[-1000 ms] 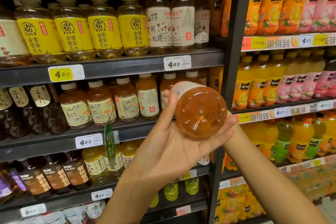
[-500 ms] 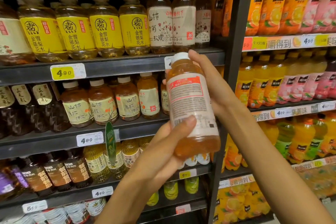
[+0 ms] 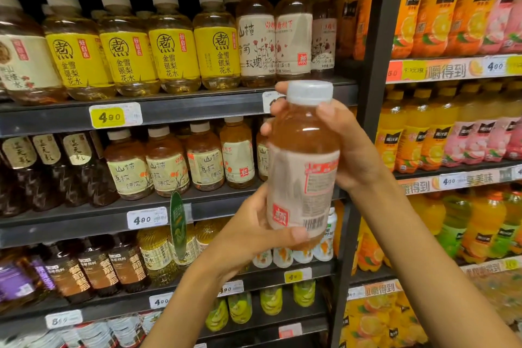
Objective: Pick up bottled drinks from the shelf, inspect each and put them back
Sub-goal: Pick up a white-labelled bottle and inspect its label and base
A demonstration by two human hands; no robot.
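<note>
I hold an amber drink bottle (image 3: pixel 303 167) upright in front of the shelves, its white cap (image 3: pixel 310 92) at the top and its cream label with red print and a barcode turned toward me. My left hand (image 3: pixel 248 234) grips the bottle's lower part, thumb across the bottom of the label. My right hand (image 3: pixel 347 144) wraps the neck and shoulder from the right, its fingers curled round behind the cap. Similar cream-labelled bottles (image 3: pixel 293 34) stand on the top shelf just above.
Black shelves (image 3: pixel 197 107) carry rows of yellow-labelled bottles (image 3: pixel 175 45), amber tea bottles (image 3: pixel 166 164) and dark bottles (image 3: pixel 70 169), with 4.90 price tags on the rails. A black upright post (image 3: pixel 375 93) separates a right bay of orange and pink juice bottles (image 3: pixel 452 20).
The bottle went from lying base-toward-me to upright, then turned so the label's side faces me. My left hand slid to its lower part; my right hand now grips the neck.
</note>
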